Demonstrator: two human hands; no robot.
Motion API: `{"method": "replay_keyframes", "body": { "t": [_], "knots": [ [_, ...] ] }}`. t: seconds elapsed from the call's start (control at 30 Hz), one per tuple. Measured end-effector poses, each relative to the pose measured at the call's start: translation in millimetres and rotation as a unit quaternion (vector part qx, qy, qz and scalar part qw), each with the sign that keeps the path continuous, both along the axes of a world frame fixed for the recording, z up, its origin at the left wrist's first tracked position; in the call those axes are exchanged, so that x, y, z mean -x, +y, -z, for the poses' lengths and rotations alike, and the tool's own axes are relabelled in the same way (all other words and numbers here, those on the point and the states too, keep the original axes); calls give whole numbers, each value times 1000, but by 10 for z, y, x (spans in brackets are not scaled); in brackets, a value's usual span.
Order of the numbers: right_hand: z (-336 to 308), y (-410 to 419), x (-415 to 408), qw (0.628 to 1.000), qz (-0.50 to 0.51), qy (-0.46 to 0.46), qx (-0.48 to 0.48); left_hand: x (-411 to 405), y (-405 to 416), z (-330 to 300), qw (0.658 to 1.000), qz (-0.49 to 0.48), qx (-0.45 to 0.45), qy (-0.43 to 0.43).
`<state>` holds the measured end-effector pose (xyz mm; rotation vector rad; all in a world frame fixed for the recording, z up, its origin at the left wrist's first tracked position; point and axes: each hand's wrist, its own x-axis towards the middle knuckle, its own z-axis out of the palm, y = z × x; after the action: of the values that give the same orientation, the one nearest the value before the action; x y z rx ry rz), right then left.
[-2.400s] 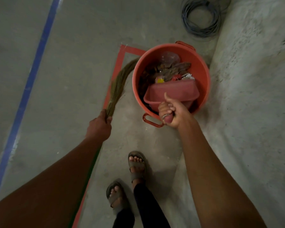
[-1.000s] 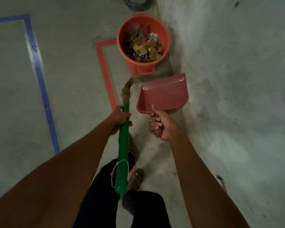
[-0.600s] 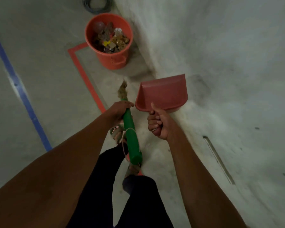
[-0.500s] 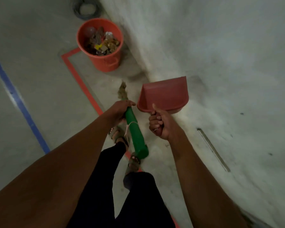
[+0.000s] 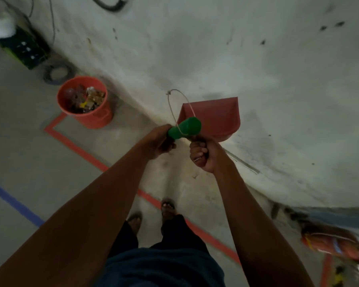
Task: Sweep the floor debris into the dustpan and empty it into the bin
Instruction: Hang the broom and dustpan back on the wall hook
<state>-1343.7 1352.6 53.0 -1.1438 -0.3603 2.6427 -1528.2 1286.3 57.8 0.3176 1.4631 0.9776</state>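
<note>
My left hand (image 5: 157,143) grips the broom's green handle (image 5: 184,128), whose butt end points up towards the camera with a string loop (image 5: 177,104) hanging from it. The bristles are hidden below my hand. My right hand (image 5: 203,154) grips the handle of the red dustpan (image 5: 215,119), held up in front of the wall with its pan looking empty. The orange bin (image 5: 85,102) stands on the floor to the left, holding mixed debris.
A grey concrete wall (image 5: 257,69) fills the right and top. Red tape (image 5: 77,150) and blue tape (image 5: 13,201) lines cross the floor. A coiled cable (image 5: 57,74) and a green box (image 5: 24,50) lie beyond the bin. A blurred orange object (image 5: 330,243) lies lower right.
I have turned and stepped away from the bin after emptying the dustpan into it. The broom has swung so that its handle end points up and its bristles are out of sight.
</note>
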Motion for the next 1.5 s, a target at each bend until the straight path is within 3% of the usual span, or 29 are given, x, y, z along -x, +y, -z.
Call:
{"method": "replay_keyframes", "body": {
  "t": [0.4,0.6,1.03,1.33,1.5],
  "knots": [
    [-1096,-657,-333,966,207,19,-151,-508,17,-1110,993,91,-28,-62],
    [-1450,-999,-422,928,311,-33,-202,-753,-99,-1509,988,129,-29,-77],
    [-2117,-1313,-704,879,288,-30,-380,-1265,-379,-2090,968,231,-82,-63],
    [-2441,-1558,-1295,827,314,-58,-464,-1769,-619,-2545,935,321,-148,9],
    [-2543,-1687,-1916,817,343,-62,-460,-2269,-605,-2788,920,310,-191,145]
  ]
}}
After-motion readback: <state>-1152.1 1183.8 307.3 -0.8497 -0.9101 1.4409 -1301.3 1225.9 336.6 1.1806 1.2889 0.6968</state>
